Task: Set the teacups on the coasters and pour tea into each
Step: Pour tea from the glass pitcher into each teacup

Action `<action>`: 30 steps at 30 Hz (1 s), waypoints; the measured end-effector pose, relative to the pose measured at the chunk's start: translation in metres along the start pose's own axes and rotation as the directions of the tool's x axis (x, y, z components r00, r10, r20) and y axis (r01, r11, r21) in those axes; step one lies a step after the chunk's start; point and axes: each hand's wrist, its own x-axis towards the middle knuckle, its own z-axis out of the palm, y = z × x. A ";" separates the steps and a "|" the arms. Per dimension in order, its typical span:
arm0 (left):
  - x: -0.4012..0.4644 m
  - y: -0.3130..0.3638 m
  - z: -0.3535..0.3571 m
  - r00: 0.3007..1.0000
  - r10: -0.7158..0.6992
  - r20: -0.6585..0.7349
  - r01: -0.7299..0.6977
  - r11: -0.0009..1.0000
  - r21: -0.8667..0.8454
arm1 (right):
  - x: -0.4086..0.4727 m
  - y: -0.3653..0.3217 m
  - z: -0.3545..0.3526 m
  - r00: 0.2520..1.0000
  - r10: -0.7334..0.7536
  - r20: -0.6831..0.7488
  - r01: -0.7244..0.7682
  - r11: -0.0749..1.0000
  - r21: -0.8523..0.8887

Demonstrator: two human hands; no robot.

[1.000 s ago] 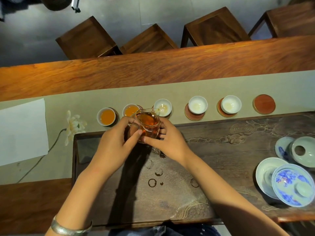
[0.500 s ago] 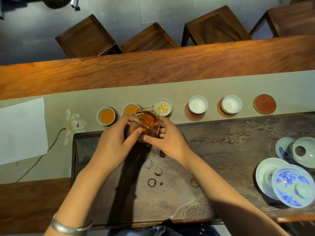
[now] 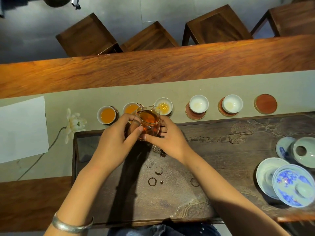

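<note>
A glass pitcher of amber tea is gripped between my left hand and my right hand, tipped toward the third teacup, which holds a little tea. The first teacup and the second teacup are full of tea; the pitcher partly hides the second. Two white teacups, the fourth and the fifth, sit on red coasters with pale insides. A bare red coaster lies at the right end of the row.
The dark carved tea tray lies under my hands, with ring stains. Blue-and-white lidded bowls and saucers stand at its right. A white flower and white paper lie left. Wooden stools stand beyond the table.
The pitcher has shifted slightly right and forward, from over the second cup toward the third, and a little tea now shows in the third cup.
</note>
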 end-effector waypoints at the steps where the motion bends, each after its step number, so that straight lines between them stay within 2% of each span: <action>1: 0.000 0.000 0.000 1.000 0.000 0.002 0.000 1.000 -0.003 | 0.000 0.000 0.000 1.000 0.000 -0.002 0.000 1.000 -0.002; 30: 0.003 0.003 0.000 1.000 -0.003 0.014 0.003 1.000 0.012 | 0.001 0.004 0.000 1.000 0.011 0.016 -0.011 1.000 0.012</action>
